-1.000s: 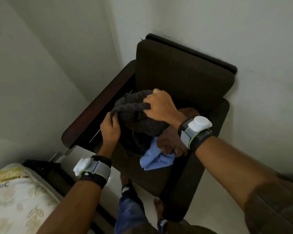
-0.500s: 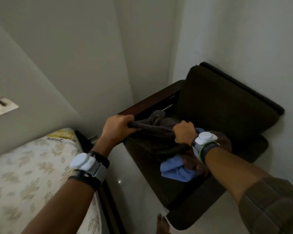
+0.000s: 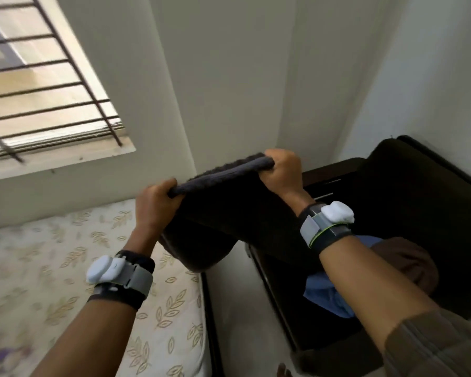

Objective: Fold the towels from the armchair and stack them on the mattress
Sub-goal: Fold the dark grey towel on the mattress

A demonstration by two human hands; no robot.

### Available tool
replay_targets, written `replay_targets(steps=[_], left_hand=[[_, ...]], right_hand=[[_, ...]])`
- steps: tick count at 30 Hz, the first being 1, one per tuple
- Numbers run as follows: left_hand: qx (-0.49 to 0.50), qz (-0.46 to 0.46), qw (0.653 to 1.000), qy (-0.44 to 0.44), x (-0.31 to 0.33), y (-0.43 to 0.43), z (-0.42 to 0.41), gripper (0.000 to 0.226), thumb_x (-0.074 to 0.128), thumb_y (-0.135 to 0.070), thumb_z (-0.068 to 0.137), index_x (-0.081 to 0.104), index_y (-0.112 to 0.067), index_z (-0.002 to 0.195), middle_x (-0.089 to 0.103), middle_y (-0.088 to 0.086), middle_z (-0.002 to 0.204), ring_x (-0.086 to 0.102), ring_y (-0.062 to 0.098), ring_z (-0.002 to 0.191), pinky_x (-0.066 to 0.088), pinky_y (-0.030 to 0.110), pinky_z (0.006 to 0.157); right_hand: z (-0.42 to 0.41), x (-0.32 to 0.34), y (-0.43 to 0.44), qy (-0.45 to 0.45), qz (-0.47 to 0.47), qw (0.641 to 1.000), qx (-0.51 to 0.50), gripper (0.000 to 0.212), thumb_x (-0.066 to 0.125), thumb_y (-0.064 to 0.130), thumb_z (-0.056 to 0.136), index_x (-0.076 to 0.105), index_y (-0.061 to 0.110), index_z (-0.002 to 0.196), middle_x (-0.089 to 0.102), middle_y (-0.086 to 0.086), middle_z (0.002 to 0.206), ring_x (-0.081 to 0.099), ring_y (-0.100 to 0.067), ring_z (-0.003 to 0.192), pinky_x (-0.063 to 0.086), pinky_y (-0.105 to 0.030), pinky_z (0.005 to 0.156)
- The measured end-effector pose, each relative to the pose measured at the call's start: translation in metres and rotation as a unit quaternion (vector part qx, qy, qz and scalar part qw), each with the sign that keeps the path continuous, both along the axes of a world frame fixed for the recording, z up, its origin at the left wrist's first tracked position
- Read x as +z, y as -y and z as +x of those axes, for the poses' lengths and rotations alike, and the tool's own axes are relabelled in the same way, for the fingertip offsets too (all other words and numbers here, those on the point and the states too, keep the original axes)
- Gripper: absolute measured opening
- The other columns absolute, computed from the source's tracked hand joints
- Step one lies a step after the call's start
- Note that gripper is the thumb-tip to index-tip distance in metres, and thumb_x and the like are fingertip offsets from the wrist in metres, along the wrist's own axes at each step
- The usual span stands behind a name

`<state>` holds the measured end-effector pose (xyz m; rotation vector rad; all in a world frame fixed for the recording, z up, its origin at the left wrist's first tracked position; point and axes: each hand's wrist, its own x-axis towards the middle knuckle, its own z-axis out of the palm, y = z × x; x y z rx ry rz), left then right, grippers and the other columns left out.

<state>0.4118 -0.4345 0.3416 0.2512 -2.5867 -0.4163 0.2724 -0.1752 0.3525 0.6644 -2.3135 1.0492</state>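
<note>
A dark grey towel (image 3: 223, 213) hangs stretched between both hands, above the gap between bed and chair. My left hand (image 3: 155, 204) grips its left top corner and my right hand (image 3: 283, 172) grips its right top corner. The dark brown armchair (image 3: 408, 186) stands at the right against the wall. On its seat lie a blue towel (image 3: 324, 292) and a brown towel (image 3: 403, 262), partly hidden by my right forearm. The mattress (image 3: 38, 268), white with a gold leaf pattern, fills the lower left.
A barred window (image 3: 38, 83) is set in the wall at the upper left. The dark bed frame edge (image 3: 210, 322) runs beside a narrow strip of pale floor (image 3: 237, 322). A bare foot (image 3: 283, 372) shows at the bottom edge.
Both hands have lifted the dark grey towel off the armchair seat and carried it up and left toward the mattress, spreading it between them. The view has swung left, revealing the window.
</note>
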Motion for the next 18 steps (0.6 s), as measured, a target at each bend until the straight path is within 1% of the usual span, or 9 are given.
replay_targets(steps=[3,6,9,10,12,14,15,17,18], left_hand=[[0.051,-0.013,0.995,-0.081,0.042,0.069,0.041,0.030,0.055,-0.036,0.076,0.049,-0.010,0.062,0.050,0.016,0.053,0.052,0.039,0.052,0.030,0.031,0.052],[0.096,-0.001,0.984,-0.148,0.086,0.142,0.090,0.032,0.054,-0.037,0.076,0.048,-0.009,0.061,0.043,0.015,0.052,0.047,0.035,0.051,0.028,0.033,0.052],[0.136,-0.022,0.973,-0.186,0.124,0.223,0.148,0.037,0.050,-0.042,0.078,0.052,-0.007,0.065,0.053,0.022,0.059,0.052,0.041,0.058,0.029,0.037,0.052],[0.148,-0.031,0.969,-0.197,0.134,0.249,0.165,0.038,0.050,-0.043,0.079,0.052,-0.007,0.067,0.055,0.024,0.062,0.053,0.043,0.061,0.030,0.038,0.053],[0.175,-0.035,0.957,-0.228,0.158,0.297,0.198,0.037,0.051,-0.042,0.082,0.051,-0.007,0.069,0.056,0.025,0.066,0.054,0.045,0.065,0.026,0.038,0.053],[0.212,-0.029,0.947,-0.241,0.178,0.339,0.227,0.036,0.053,-0.039,0.085,0.052,-0.007,0.071,0.059,0.025,0.070,0.055,0.046,0.070,0.022,0.036,0.056],[0.208,-0.032,0.947,-0.241,0.181,0.343,0.228,0.035,0.055,-0.039,0.087,0.053,-0.007,0.073,0.061,0.024,0.073,0.056,0.046,0.073,0.023,0.036,0.056],[0.189,-0.041,0.960,-0.203,0.170,0.368,0.246,0.033,0.058,-0.040,0.088,0.054,-0.009,0.076,0.063,0.022,0.076,0.059,0.044,0.076,0.028,0.037,0.056],[0.188,-0.034,0.967,-0.170,0.158,0.389,0.264,0.033,0.058,-0.041,0.087,0.055,-0.010,0.078,0.065,0.019,0.077,0.060,0.041,0.077,0.034,0.038,0.056]], right_hand=[[0.037,0.049,0.078,-0.086,-0.029,0.996,0.020,0.020,0.066,0.014,0.061,0.047,0.013,0.054,0.050,-0.008,0.050,0.046,-0.034,0.046,0.029,-0.030,0.044],[0.086,0.096,0.164,-0.147,-0.064,0.987,0.028,0.017,0.061,0.013,0.060,0.045,0.012,0.053,0.047,-0.006,0.049,0.042,-0.032,0.045,0.022,-0.027,0.046],[0.145,0.140,0.256,-0.176,-0.118,0.976,0.055,0.015,0.060,0.013,0.062,0.047,0.014,0.052,0.038,0.002,0.048,0.042,-0.030,0.044,0.019,-0.025,0.050],[0.163,0.156,0.284,-0.182,-0.135,0.972,0.067,0.014,0.060,0.014,0.062,0.049,0.015,0.053,0.040,0.003,0.049,0.043,-0.029,0.044,0.020,-0.025,0.051],[0.196,0.188,0.341,-0.193,-0.142,0.968,0.070,0.010,0.058,0.019,0.063,0.052,0.017,0.056,0.050,-0.001,0.050,0.048,-0.030,0.047,0.024,-0.025,0.050],[0.228,0.216,0.390,-0.181,-0.125,0.974,0.061,0.010,0.056,0.025,0.064,0.049,0.019,0.059,0.056,-0.003,0.054,0.051,-0.032,0.051,0.027,-0.026,0.050],[0.230,0.223,0.396,-0.161,-0.104,0.980,0.052,0.010,0.055,0.026,0.065,0.049,0.021,0.060,0.057,-0.004,0.056,0.050,-0.031,0.053,0.029,-0.027,0.051],[0.240,0.219,0.423,-0.112,-0.047,0.990,0.073,0.011,0.055,0.030,0.068,0.049,0.022,0.063,0.055,-0.002,0.058,0.047,-0.027,0.057,0.032,-0.028,0.054],[0.248,0.204,0.446,-0.076,-0.008,0.991,0.113,0.013,0.054,0.032,0.068,0.050,0.020,0.064,0.052,0.000,0.057,0.048,-0.026,0.059,0.032,-0.028,0.055]])
